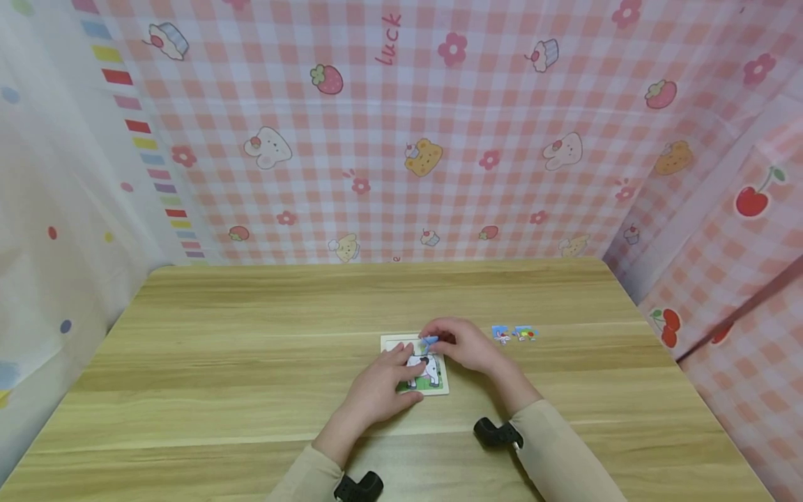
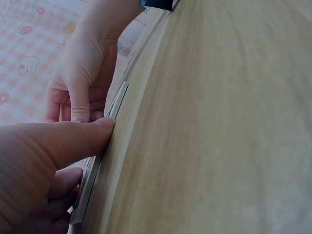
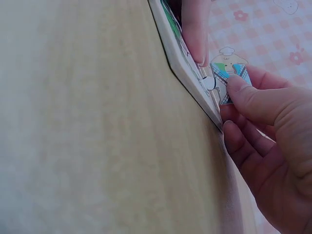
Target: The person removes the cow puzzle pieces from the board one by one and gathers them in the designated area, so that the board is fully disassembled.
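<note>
A small puzzle board [image 1: 446, 388] with a pale frame lies on the table, a cow picture [image 1: 430, 374] showing in its lower part. Across the board's left side rests my left hand [image 1: 380, 388], fingers spread over the picture; in the left wrist view its thumb [image 2: 83, 139] touches the near edge. Over the upper right of the board, my right hand [image 1: 467, 344] pinches a jigsaw piece [image 3: 220, 87] between thumb and fingers. The right wrist view shows this piece tilted up, with blue, green and a dark lattice pattern. Part of the board is hidden under my left hand.
To the right of the board lie two loose jigsaw pieces, one with a white figure on blue [image 1: 500, 335] and one with red and yellow [image 1: 526, 334]. The wooden table [image 1: 219, 376] reaches back to a pink checked curtain [image 1: 401, 104].
</note>
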`<state>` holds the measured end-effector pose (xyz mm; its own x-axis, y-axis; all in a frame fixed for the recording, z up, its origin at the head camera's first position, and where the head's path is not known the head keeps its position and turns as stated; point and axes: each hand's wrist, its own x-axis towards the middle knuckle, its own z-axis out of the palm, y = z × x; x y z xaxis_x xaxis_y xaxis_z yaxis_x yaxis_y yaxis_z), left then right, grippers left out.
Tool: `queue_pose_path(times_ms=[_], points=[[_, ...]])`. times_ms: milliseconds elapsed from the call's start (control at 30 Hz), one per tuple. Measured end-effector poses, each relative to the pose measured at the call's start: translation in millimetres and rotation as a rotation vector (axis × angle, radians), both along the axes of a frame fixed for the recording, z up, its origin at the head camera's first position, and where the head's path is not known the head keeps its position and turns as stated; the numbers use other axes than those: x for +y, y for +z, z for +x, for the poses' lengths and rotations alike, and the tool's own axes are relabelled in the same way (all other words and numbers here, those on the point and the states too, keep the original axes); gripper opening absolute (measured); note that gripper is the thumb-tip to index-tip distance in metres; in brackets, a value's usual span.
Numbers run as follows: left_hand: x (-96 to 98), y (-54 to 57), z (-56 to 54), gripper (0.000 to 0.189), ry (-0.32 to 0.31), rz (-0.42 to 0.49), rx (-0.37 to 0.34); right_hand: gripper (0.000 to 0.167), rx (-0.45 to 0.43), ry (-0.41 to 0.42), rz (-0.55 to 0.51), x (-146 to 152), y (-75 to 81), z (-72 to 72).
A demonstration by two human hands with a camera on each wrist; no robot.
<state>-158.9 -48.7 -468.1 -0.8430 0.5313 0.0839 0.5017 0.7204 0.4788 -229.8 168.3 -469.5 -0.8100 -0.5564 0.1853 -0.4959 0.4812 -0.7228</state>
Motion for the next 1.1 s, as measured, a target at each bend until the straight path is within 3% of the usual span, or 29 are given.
queue_pose_path(times_ms=[667,1100], points=[[0.0,-0.4,0.2,0.05,0.004,-0.019,0.006,0.02,-0.061,-0.142,-0.064,24,3.7,9.0],[0.3,-0.1,1.2,0.049,-0.001,-0.017,0.006,0.019,-0.038,-0.192,-0.088,51,2.8,17.1]])
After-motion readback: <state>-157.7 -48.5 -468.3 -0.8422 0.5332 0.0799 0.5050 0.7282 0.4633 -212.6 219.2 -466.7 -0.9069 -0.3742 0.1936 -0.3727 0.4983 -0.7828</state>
